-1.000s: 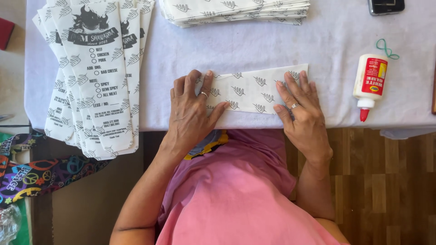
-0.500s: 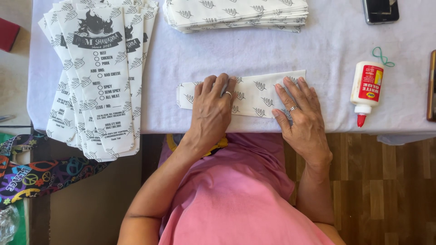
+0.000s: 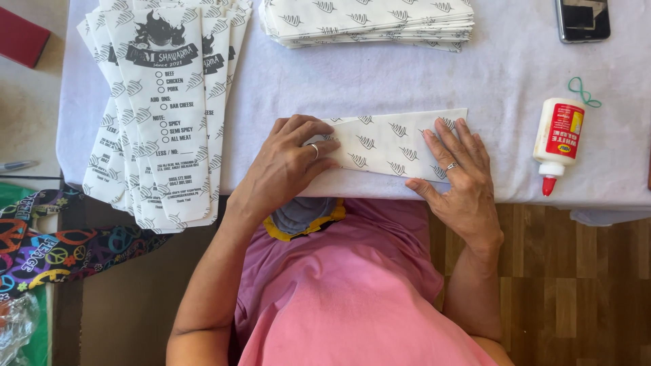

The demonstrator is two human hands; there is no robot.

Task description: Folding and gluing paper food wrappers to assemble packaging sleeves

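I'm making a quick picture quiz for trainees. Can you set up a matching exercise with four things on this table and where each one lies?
Things:
1. glue bottle
2. phone
3. fanned stack of printed paper bags
4. patterned paper sheet

Places:
A. top right corner of the table
B. under both hands, the left hand and the right hand, at the near edge
C. hanging over the table's left near edge
D. lying on its side, right of the right hand, red tip toward the person

Pairs: 1-D, 2-A, 3-C, 4-B
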